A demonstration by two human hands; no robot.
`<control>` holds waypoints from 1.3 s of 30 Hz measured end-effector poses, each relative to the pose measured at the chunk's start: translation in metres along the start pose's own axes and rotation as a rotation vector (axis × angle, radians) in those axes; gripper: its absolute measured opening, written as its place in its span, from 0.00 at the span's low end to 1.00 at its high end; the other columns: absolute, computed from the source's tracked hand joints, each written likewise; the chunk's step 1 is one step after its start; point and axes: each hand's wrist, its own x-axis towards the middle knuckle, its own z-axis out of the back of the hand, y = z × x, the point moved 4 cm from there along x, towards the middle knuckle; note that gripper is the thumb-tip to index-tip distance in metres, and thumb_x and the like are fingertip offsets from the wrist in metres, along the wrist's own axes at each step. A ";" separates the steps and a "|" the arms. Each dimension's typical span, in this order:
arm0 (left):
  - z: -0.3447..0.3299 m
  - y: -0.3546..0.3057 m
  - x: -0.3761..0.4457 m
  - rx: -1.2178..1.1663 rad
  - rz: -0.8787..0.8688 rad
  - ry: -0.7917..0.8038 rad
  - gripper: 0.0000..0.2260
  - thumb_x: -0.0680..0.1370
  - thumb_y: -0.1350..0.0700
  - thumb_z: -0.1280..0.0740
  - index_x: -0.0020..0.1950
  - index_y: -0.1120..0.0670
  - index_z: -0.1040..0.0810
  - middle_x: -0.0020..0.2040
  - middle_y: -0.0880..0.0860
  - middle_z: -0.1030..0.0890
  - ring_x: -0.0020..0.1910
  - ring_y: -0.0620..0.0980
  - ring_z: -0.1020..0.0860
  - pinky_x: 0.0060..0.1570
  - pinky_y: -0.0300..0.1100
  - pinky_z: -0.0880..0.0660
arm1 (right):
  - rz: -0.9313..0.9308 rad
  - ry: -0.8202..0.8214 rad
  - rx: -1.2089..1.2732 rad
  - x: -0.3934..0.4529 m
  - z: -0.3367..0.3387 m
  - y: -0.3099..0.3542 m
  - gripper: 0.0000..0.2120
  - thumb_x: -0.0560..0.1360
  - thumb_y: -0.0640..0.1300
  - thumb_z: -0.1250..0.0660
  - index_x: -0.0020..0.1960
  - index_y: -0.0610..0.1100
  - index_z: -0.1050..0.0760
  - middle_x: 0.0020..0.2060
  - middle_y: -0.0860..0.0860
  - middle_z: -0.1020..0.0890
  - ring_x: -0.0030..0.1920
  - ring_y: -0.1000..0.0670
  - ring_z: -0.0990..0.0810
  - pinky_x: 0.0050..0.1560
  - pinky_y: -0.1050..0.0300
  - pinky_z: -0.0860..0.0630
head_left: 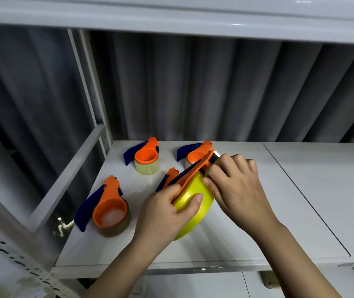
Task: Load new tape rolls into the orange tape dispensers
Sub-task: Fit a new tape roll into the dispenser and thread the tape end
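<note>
My left hand (163, 208) grips a yellow tape roll (195, 203) with an orange dispenser (195, 171) fitted on it, held tilted above the white shelf (247, 233). My right hand (236, 186) pinches at the dispenser's front end by the metal cutter. Three other orange dispensers with blue handles stand on the shelf: one front left (107, 206) and one at the back (144, 157), each on a clear roll, and one back right (195, 152) partly hidden. A fourth orange piece (170, 175) peeks out behind my left hand.
A grey curtain hangs behind the shelf. A white upright post (94, 89) and a slanted rail (64, 179) bound the left side. Another shelf board runs overhead. A seam (305, 196) divides the shelf surface, with bare board to its right.
</note>
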 end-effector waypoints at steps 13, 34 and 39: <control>0.003 -0.001 -0.001 0.058 -0.030 0.003 0.26 0.66 0.32 0.40 0.32 0.56 0.35 0.28 0.56 0.33 0.29 0.54 0.32 0.30 0.50 0.32 | -0.027 0.030 0.033 0.004 0.000 0.004 0.11 0.79 0.49 0.46 0.44 0.46 0.30 0.41 0.52 0.29 0.41 0.48 0.34 0.41 0.53 0.39; 0.011 -0.006 0.001 -0.156 0.110 0.141 0.32 0.65 0.31 0.39 0.40 0.61 0.24 0.34 0.61 0.20 0.36 0.60 0.20 0.40 0.59 0.23 | 0.279 -0.021 -0.258 0.024 0.015 -0.014 0.15 0.82 0.47 0.46 0.44 0.40 0.27 0.40 0.45 0.26 0.39 0.44 0.32 0.39 0.51 0.41; 0.013 -0.018 0.005 -0.199 0.163 0.237 0.32 0.63 0.31 0.39 0.43 0.61 0.23 0.34 0.57 0.18 0.33 0.49 0.17 0.43 0.55 0.21 | 0.313 0.056 -0.295 0.033 0.019 -0.020 0.14 0.82 0.47 0.48 0.45 0.42 0.29 0.40 0.46 0.27 0.39 0.46 0.33 0.40 0.52 0.42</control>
